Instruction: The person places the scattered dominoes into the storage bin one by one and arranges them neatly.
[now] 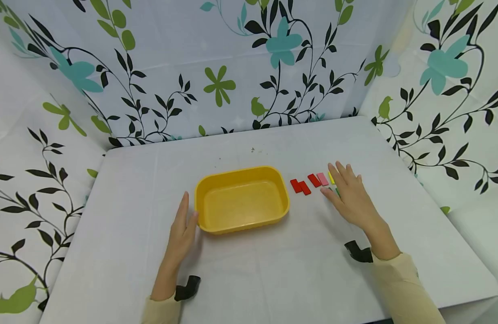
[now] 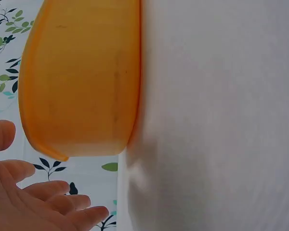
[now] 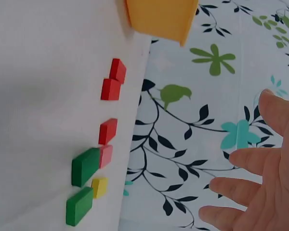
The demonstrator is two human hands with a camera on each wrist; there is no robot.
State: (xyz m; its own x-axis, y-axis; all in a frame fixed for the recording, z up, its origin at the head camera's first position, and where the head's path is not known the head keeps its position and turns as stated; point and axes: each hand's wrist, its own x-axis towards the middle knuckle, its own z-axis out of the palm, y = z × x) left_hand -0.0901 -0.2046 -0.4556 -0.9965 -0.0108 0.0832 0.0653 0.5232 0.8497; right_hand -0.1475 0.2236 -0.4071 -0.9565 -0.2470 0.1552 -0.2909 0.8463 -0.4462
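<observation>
A yellow plastic tray (image 1: 242,204) stands on the white table, its inside bare. My left hand (image 1: 181,236) is at the tray's left end, fingers extended, thumb side close to the rim; the left wrist view shows the fingers spread with nothing in them. Over the right side of the table my right hand (image 1: 356,204) hovers palm down, fingers straight and holding nothing. Beneath and left of it lie small flat blocks: three red ones (image 1: 314,180), a pink one (image 1: 322,179), a yellow one (image 3: 99,187) and two green ones (image 3: 85,167). In the head view the right hand partly hides the green and yellow blocks.
White cloth covers the table (image 1: 253,274), whose far edge meets a hanging curtain (image 1: 232,58) with leaf, bird and flower prints. More of this printed fabric hangs at both sides. Black wrist mounts (image 1: 187,288) sit at the cuffs of both beige sleeves.
</observation>
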